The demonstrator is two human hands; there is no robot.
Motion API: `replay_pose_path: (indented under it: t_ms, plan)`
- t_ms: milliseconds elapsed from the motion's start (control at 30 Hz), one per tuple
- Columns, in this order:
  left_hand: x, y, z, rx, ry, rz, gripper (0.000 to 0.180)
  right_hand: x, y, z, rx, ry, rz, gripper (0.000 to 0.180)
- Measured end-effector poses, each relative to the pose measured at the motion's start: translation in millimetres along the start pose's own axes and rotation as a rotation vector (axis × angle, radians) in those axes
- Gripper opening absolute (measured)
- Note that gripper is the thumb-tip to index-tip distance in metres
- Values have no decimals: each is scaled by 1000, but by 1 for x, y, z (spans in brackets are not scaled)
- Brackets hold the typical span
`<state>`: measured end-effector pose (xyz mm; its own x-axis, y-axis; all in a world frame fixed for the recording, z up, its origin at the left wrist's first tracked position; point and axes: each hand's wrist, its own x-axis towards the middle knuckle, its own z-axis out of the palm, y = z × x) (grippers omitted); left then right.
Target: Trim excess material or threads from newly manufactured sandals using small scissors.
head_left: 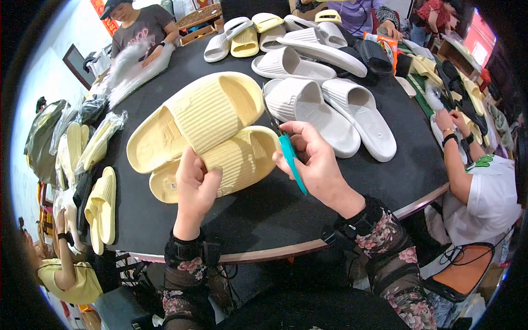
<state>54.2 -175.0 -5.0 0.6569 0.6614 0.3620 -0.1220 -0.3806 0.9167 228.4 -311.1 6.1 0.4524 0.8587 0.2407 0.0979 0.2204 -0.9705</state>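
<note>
Two pale yellow slide slippers lie side by side over the black table in front of me. My left hand [198, 192] is closed on the nearer yellow slipper [236, 165], thumb and fingers at its ribbed strap. The other yellow slipper [203, 115] rests against its far side. My right hand [322, 165] grips small scissors [290, 159] with teal handles. Their dark blades point away from me, beside the toe ends of the yellow pair; the blade tips are hard to make out. Just beyond my right hand lies a pair of light grey slippers [335, 129].
More grey and yellow slippers [245, 43] crowd the far side of the black table [264, 225]. Bagged slippers [102, 140] and a loose yellow pair [102, 206] lie at the left edge. Co-workers sit left and right; a person [146, 33] across handles clear plastic.
</note>
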Motion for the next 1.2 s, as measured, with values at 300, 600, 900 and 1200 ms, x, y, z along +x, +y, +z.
replay_pose_path:
  t_ms: [300, 600, 900, 1200]
  plan:
    - [2, 1, -1, -109, 90, 29, 51, 2, 20, 6, -194, -107, -15, 45]
    - [0, -1, 0, -120, 53, 38, 51, 1, 22, 7, -278, -143, -11, 46]
    - [-1, 2, 1, -120, 4, 11, 50, 1, 24, 6, -314, -99, -110, 43]
    - [0, 2, 1, -124, 7, 0, 50, 1, 23, 6, -270, -100, -95, 38]
